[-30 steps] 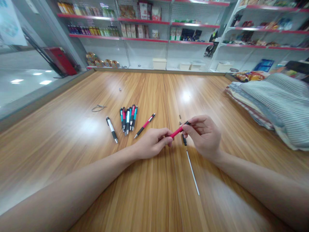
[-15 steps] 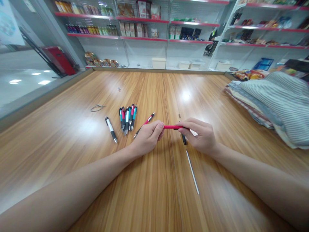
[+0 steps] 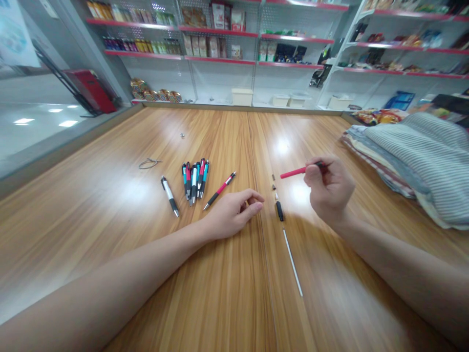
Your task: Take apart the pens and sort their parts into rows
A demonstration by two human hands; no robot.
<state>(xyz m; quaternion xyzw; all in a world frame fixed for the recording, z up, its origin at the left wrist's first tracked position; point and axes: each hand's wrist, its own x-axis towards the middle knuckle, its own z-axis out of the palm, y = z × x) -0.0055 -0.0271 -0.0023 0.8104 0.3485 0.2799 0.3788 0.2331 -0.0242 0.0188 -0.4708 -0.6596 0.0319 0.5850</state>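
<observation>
Red barrel (image 3: 293,172) pinched at its dark end in right hand (image 3: 330,193), raised over table (image 3: 220,303); left hand (image 3: 234,215) half-curled on it, contents unclear; risk: forearm sweep scattering loose parts (image 3: 274,187) and refill (image 3: 292,261) below.

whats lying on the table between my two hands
Head view: a black pen piece and a few tiny parts lie between left hand and right hand.

A head-worn camera looks forward and down, close above the left hand (image 3: 234,213) and right hand (image 3: 330,189).
</observation>
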